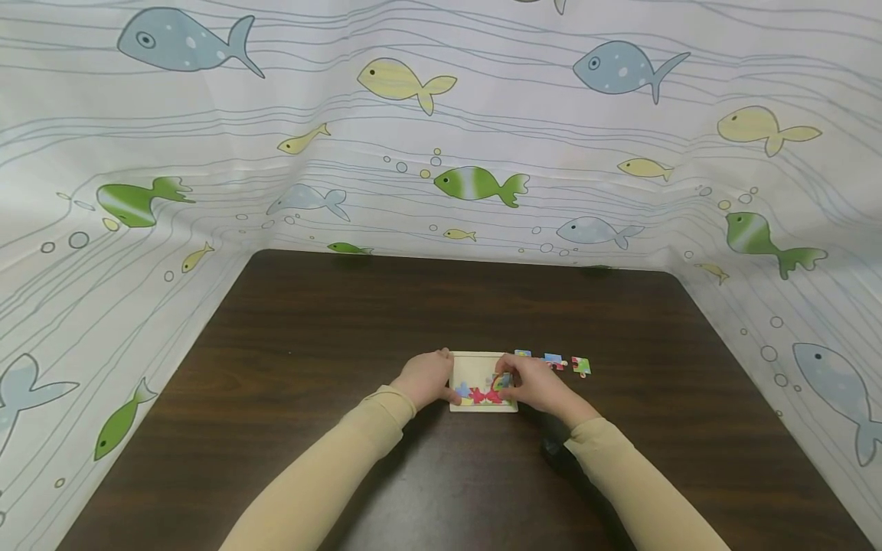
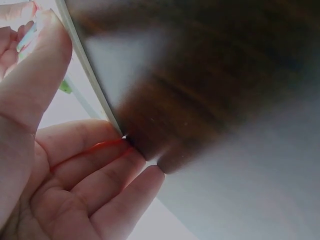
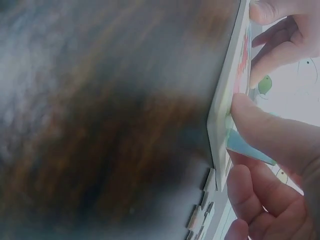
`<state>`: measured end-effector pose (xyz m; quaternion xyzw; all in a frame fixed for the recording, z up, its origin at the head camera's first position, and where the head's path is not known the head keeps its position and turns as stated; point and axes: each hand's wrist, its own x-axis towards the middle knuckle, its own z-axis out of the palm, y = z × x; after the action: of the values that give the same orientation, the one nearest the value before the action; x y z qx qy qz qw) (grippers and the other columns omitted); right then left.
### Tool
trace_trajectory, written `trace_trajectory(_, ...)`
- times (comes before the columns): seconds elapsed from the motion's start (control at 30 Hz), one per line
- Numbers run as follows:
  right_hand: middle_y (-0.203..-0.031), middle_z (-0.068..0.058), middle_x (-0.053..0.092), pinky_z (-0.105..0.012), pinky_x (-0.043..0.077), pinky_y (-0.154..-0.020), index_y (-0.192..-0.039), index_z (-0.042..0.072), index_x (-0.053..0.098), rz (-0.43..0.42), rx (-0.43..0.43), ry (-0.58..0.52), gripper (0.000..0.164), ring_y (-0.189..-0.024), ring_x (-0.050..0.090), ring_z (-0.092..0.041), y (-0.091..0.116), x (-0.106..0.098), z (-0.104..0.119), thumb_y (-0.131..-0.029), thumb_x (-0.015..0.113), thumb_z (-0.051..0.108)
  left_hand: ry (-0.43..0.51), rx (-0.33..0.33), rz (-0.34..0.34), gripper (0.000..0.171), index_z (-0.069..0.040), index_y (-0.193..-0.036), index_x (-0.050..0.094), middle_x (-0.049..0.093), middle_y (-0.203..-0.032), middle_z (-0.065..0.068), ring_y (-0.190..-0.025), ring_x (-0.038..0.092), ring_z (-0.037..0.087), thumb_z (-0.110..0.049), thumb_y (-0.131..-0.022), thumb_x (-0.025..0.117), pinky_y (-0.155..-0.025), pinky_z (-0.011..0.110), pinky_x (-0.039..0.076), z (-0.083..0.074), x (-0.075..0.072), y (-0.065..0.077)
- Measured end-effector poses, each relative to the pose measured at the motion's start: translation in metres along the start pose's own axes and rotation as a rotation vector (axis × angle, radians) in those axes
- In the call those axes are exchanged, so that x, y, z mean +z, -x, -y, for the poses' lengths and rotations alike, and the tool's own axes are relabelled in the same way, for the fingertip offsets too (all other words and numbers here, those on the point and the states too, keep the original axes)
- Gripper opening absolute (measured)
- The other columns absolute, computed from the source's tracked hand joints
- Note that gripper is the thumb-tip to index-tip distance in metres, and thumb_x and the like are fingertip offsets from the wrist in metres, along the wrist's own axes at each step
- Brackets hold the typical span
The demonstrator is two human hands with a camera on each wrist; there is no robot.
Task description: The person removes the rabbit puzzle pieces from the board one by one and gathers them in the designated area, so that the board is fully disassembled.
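On the table lies a shallow, pale puzzle tray (image 1: pixel 475 366), with joined pieces showing red and blue along its near side. My left hand (image 1: pixel 423 379) holds the tray's left side, thumb near the front and fingers farther back; in the left wrist view its fingertips meet the tray's edge (image 2: pixel 92 75). My right hand (image 1: pixel 540 385) pinches a puzzle piece between thumb and fingers over the tray's near right corner. That puzzle piece (image 3: pixel 246 146) stands tilted in the right wrist view, its lower edge at the tray. The fingers hide part of its picture.
Loose puzzle pieces lie beyond and right of the tray: one green and red (image 1: pixel 582 366), one blue and red (image 1: pixel 554 360), and one partly hidden (image 1: pixel 523 353) behind the right hand. The dark wooden table (image 1: pixel 310 321) is bordered by a fish-patterned curtain (image 1: pixel 496 115).
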<state>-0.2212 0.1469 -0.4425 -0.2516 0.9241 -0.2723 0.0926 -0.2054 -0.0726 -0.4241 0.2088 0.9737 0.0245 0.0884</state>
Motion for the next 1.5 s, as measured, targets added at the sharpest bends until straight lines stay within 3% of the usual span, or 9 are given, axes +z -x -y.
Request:
trace_trajectory(0.33,-0.068,0.01,0.057,-0.022,0.042,-0.056,-0.082,0.014,0.072,-0.001,-0.035,0.02,0.007,-0.062,0.044,-0.006,0.002,-0.003,0.0,-0.078,0.078,0.012,0.008,0.0,0.006,0.086,0.001,-0.135,0.051,0.05,-0.14,0.015,-0.121,0.055,0.024,-0.053,-0.072,0.073,-0.085,0.031,0.054,0.0,0.0,0.0)
trace_trajectory(0.47,-0.073,0.01,0.062,-0.021,0.043,-0.057,-0.084,0.014,0.074,-0.012,-0.041,0.025,0.003,-0.064,0.046,-0.006,0.002,-0.003,-0.001,-0.081,0.075,0.014,0.011,-0.002,0.006,0.086,0.001,-0.135,0.051,0.049,-0.14,0.015,-0.121,0.055,0.024,-0.053,-0.072,0.073,-0.085,0.031,0.054,-0.001,0.0,0.0)
trace_trajectory(0.8,-0.077,0.008,0.064,-0.023,0.044,-0.06,-0.094,0.011,0.074,-0.045,-0.02,0.042,0.013,-0.065,0.047,-0.007,0.001,-0.002,-0.004,-0.087,0.068,0.022,0.008,-0.005,0.013,0.086,0.001,-0.135,0.051,0.05,-0.14,0.014,-0.121,0.055,0.024,-0.053,-0.072,0.073,-0.085,0.031,0.054,-0.001,0.0,-0.002)
trace_trajectory(0.97,-0.083,0.004,0.066,-0.026,0.046,-0.063,-0.098,0.012,0.073,-0.067,0.035,-0.016,0.015,-0.069,0.05,-0.009,0.002,-0.003,-0.007,-0.089,0.067,0.022,0.006,-0.009,0.015,0.087,0.001,-0.136,0.05,0.049,-0.14,0.014,-0.121,0.055,0.024,-0.053,-0.072,0.073,-0.085,0.031,0.054,0.0,0.002,-0.003)
trace_trajectory(1.2,-0.078,0.002,0.062,-0.027,0.045,-0.059,-0.097,0.013,0.071,-0.096,0.1,-0.121,0.011,-0.067,0.051,-0.014,0.005,-0.008,-0.013,-0.09,0.066,0.019,-0.001,-0.007,0.021,0.087,0.0,-0.136,0.05,0.049,-0.141,0.014,-0.121,0.055,0.024,-0.054,-0.072,0.072,-0.084,0.03,0.054,0.0,0.003,-0.003)
trace_trajectory(1.5,-0.072,0.0,0.06,-0.029,0.044,-0.058,-0.094,0.008,0.07,-0.1,0.128,-0.118,0.013,-0.061,0.052,-0.014,0.008,-0.013,-0.023,-0.092,0.063,0.019,0.016,-0.005,0.021,0.086,0.0,-0.136,0.049,0.048,-0.141,0.014,-0.124,0.052,0.024,-0.053,-0.073,0.072,-0.088,0.031,0.053,0.002,0.003,-0.002)
